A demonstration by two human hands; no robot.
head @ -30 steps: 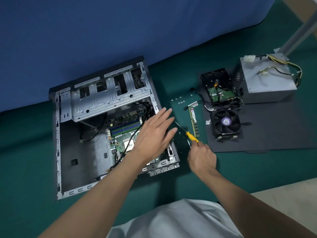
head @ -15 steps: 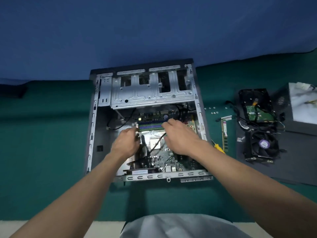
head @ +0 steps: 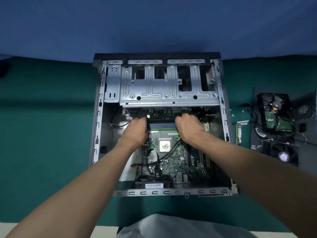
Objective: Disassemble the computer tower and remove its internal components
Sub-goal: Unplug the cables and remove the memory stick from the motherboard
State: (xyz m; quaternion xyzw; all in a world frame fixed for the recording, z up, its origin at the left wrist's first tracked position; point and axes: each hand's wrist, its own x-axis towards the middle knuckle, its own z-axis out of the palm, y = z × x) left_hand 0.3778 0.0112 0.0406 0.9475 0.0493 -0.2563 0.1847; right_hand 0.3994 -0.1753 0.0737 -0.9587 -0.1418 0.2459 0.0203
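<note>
1. Both forearms reach forward from the near edge into the open grey metal computer case (head: pixel 109 93). The left hand (head: pixel 135 133) and right hand (head: pixel 190 129) are knuckles-up and apart.
2. Each hand's fingers bend down over one end of the bank of blue and green memory slots (head: pixel 162 125). The fingertips are hidden, so I cannot tell whether they pinch or only press.
3. Counted: two hands, one case, one green motherboard (head: pixel 173 160) and one silver square processor (head: pixel 165 146).
4. Right of the case there is one loose green memory stick (head: pixel 239 134), one black hard drive (head: pixel 272 114) and one black cooler fan (head: pixel 283 155).
5. The case lies open side up on the green-covered table (head: pixel 42 134). Its long axis runs near to far, with the silver drive cage (head: pixel 161 93) at the far end.
6. The memory slots run left to right.
7. The loose stick lies near to far.
</note>
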